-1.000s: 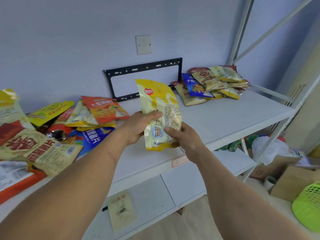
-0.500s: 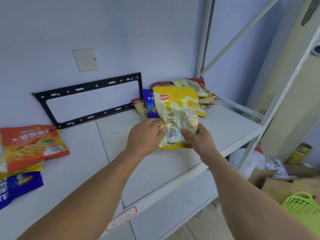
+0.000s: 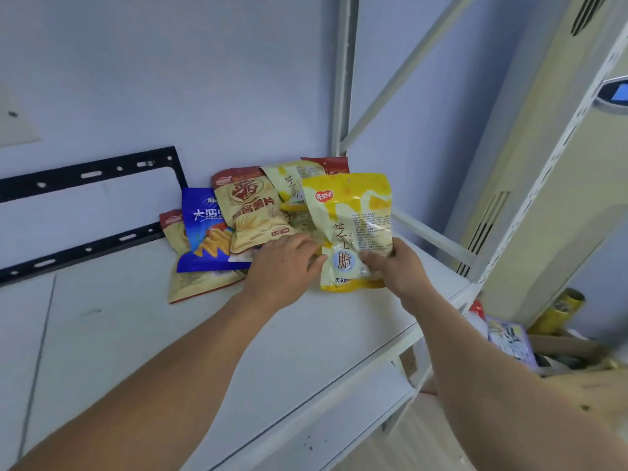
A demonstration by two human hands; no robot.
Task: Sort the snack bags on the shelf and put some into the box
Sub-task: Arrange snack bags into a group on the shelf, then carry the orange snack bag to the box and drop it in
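Observation:
My right hand (image 3: 396,270) pinches the lower right part of a yellow and cream snack bag (image 3: 353,226), held upright just above the white shelf (image 3: 204,334). My left hand (image 3: 285,266) lies with fingers stretched against the bag's lower left edge and over the pile. Behind it a pile of snack bags leans in the shelf's far right corner: a blue bag (image 3: 204,232), a beige bag with a red top (image 3: 251,209), another yellow bag (image 3: 292,185) and a beige one (image 3: 190,283) underneath.
A black metal bracket (image 3: 88,212) lies against the wall on the left. White shelf uprights (image 3: 343,76) and a side rail (image 3: 435,236) bound the right end. Below the shelf on the right are cardboard and bags (image 3: 509,338) on the floor.
Both hands have carried the yellow bag rightward to the pile at the shelf's right end. The view has swung right, so the left pile of bags is out of sight.

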